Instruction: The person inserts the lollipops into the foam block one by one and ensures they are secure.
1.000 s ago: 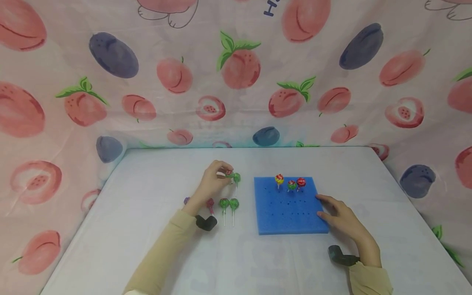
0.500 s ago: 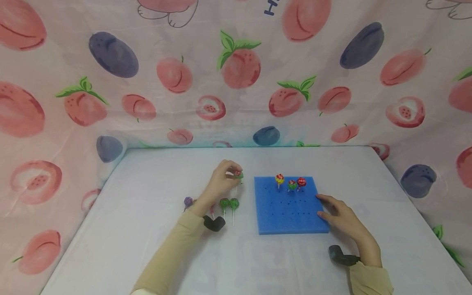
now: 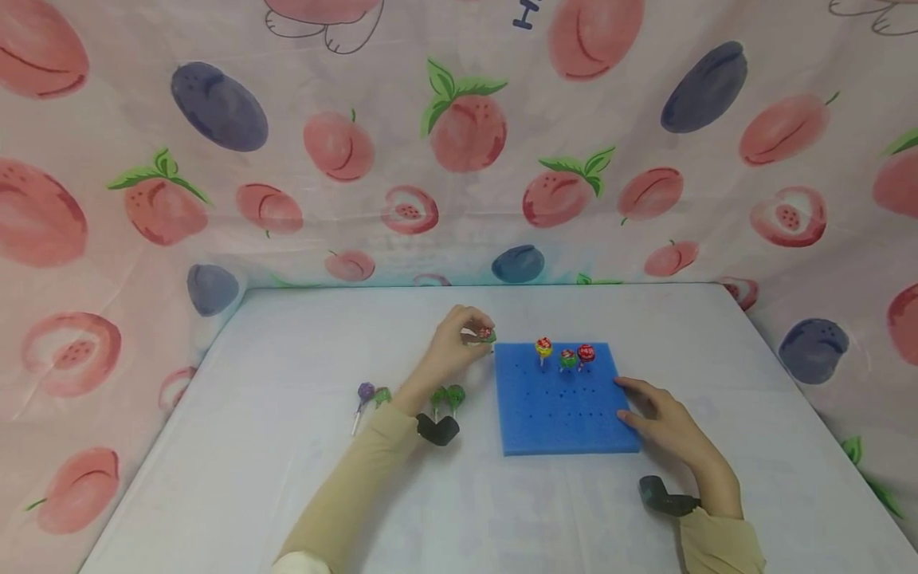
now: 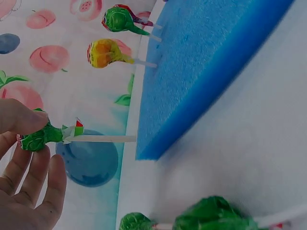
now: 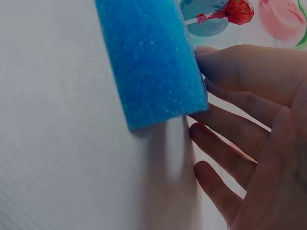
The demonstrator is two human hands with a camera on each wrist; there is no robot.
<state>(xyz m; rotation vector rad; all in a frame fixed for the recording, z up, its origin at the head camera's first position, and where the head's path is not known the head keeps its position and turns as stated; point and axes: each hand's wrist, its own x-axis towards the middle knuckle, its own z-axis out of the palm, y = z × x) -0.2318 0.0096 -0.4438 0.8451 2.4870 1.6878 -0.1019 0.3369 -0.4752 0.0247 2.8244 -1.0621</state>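
The left hand (image 3: 459,344) has moved to the right over the last second, bringing a round green-wrapped lollipop with a white stick (image 4: 39,140) up to the far left corner of the square blue foam board (image 3: 566,437). Its grip is pinching the wrapped head between thumb and fingers, leaving the stick free. Whether the stick's tip touches the foam or is only in line with it, I cannot tell from the left wrist view. The right hand (image 3: 667,418) has stayed at the board's right edge, its grip spread and holding nothing, fingertips against the foam. The carry looks nearly done, but the lollipop is not yet planted; a yellow-wrapped lollipop (image 3: 543,348), a shorter-standing green-wrapped one (image 3: 568,359) and a red-wrapped one (image 3: 586,352) stand along the far row.
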